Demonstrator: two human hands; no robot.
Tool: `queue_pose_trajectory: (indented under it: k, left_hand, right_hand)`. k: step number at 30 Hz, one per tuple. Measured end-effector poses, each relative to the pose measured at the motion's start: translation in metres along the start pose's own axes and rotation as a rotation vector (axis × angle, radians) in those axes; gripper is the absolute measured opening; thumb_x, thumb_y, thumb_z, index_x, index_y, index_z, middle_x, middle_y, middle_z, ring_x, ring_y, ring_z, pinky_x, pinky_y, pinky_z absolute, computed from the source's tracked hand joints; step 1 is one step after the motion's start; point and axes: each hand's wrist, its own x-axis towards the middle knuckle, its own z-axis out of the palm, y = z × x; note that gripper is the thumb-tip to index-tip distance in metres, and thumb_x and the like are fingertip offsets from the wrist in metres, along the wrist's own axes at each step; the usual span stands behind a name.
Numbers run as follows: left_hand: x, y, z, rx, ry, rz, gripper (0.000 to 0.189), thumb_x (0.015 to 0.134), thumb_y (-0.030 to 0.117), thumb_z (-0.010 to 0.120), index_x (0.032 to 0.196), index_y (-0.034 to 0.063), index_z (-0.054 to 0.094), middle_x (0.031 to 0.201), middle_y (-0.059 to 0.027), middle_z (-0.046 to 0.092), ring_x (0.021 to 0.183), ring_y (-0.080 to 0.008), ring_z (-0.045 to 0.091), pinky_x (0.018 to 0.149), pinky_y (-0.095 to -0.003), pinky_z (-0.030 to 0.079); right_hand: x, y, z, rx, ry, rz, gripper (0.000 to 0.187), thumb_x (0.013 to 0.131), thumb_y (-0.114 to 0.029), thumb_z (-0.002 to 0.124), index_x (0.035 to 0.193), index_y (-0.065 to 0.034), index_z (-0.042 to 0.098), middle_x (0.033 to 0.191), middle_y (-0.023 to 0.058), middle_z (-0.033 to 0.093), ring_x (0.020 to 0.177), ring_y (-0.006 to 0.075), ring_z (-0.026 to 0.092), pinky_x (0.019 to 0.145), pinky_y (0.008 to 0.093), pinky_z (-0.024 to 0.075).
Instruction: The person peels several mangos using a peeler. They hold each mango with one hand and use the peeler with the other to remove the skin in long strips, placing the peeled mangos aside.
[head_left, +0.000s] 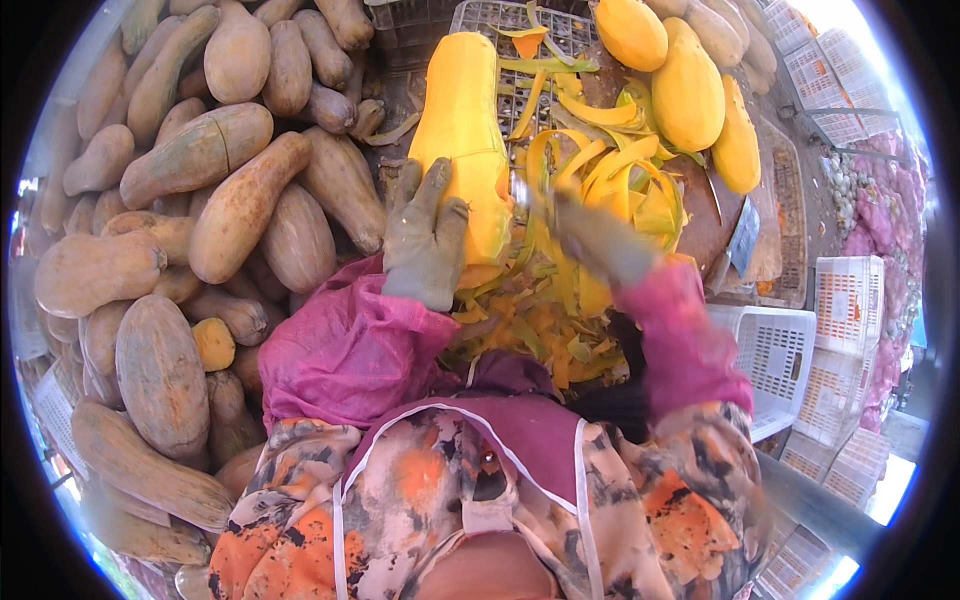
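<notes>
A long peeled squash (461, 127), bright yellow, lies with its narrower end away from me. Its surface has a shallow cut line across the middle and a rough patch along the right side. My left hand (427, 229), in a dirty grey glove, holds the squash at its near left part with the fingers spread over it. To the right of the squash, my gloved right hand (604, 232) is motion-blurred. A shiny blur shows between it and the squash; whether that is a tool in the hand cannot be made out. Curled yellow-green peelings (630, 180) lie around the right hand.
Unpeeled tan squashes (247, 202) are heaped on the left. Several peeled squashes (688, 86) lie at the upper right, near a knife (712, 195). A plastic crate (517, 19) stands under some peel ahead. White crates (776, 367) stand on the right. Peel scraps (547, 322) cover the space before me.
</notes>
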Motion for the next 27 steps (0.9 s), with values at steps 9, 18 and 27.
queue_pose_trajectory:
  k: [9,18,27]
  left_hand:
    - [-0.003,0.0,-0.002,0.027,-0.085,-0.061,0.047,0.096,0.013,0.053,0.14,-0.0026,0.055,0.153,-0.0297,0.037,0.144,-0.0402,0.036,0.12,-0.0424,0.026]
    - [-0.009,-0.006,0.007,-0.097,0.029,-0.011,0.046,0.091,0.014,0.061,0.135,-0.0003,0.06,0.143,-0.0318,0.047,0.136,-0.0465,0.042,0.116,-0.048,0.032]
    - [-0.007,0.003,-0.003,-0.068,-0.063,-0.047,0.048,0.09,0.01,0.058,0.137,-0.0025,0.058,0.146,-0.0325,0.043,0.137,-0.0455,0.041,0.118,-0.0466,0.029]
  right_hand:
    - [0.178,0.055,-0.07,1.033,0.272,0.596,0.046,0.097,-0.039,0.054,0.13,-0.0072,0.058,0.103,0.0161,0.063,0.089,0.0218,0.059,0.077,0.0371,0.0513]
    - [-0.046,-0.028,0.03,0.182,-0.023,-0.055,0.043,0.099,-0.036,0.05,0.112,0.0031,0.06,0.103,0.0245,0.065,0.104,0.0432,0.063,0.092,0.0478,0.0493]
    - [0.18,0.066,-0.07,0.727,0.409,0.438,0.05,0.097,-0.046,0.049,0.112,-0.0012,0.065,0.096,0.0132,0.065,0.085,0.0248,0.062,0.075,0.0396,0.0498]
